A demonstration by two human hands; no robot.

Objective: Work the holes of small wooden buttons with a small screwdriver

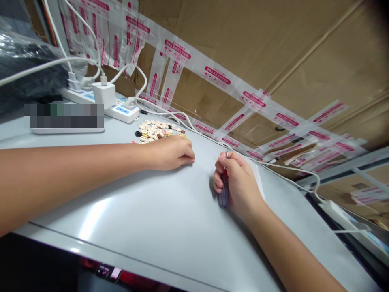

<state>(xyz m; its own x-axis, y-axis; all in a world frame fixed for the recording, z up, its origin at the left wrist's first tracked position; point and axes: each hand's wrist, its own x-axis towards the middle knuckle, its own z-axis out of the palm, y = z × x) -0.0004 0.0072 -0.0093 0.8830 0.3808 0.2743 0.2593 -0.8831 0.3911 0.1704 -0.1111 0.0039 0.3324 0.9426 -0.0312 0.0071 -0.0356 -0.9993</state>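
My left hand (174, 153) lies on the grey tabletop, fingers curled in and pressed together. Whatever may be between them is hidden. Just behind it spreads a pile of small oval button-like pieces (154, 129), mostly cream, with some black, brown, yellow and pink ones. My right hand (238, 174) is closed around a slim tool with a dark purple and red handle (224, 192); a bit of silver metal shows above the thumb. At its fingertips sits a tiny pale piece (216, 157), too small to name. Part of a white sheet (258, 180) shows behind this hand.
A white power strip (123, 112) with a plugged-in adapter (103, 94) stands at the back left, near a blurred-out device (67, 130). White cables (188, 121) run along a taped cardboard wall (243, 48). Another power strip (349, 219) lies beyond the right edge.
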